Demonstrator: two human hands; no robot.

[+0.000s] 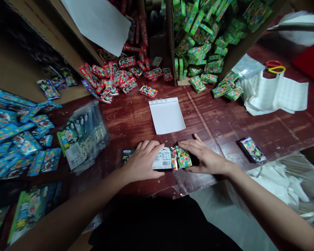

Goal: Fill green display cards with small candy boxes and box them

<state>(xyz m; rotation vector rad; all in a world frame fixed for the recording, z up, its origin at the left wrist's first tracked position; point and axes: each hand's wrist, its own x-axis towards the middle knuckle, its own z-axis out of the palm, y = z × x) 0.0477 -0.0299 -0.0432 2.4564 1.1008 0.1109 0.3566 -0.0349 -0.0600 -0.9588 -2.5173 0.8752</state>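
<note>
My left hand point(145, 158) lies over a dark printed packet with a white barcode label point(165, 157), its thumb and fingers gripping the long edges. At the packet's right end are a narrow red box point(174, 158) and a small green box point(183, 157) with round coloured prints. My right hand point(205, 155) closes around the green box's right end, thumb on the near side and fingers on the far side. Just beyond the hands lies a white paper sheet point(167, 116). How the boxes sit against the packet is partly hidden by my fingers.
Red boxes point(120, 76) and green boxes point(206, 52) spill from cartons at the back. Blue boxes point(23, 139) and clear printed bags point(83, 136) lie left. To the right are a dark box point(252, 150), white sheets point(274, 92) and scissors point(275, 66).
</note>
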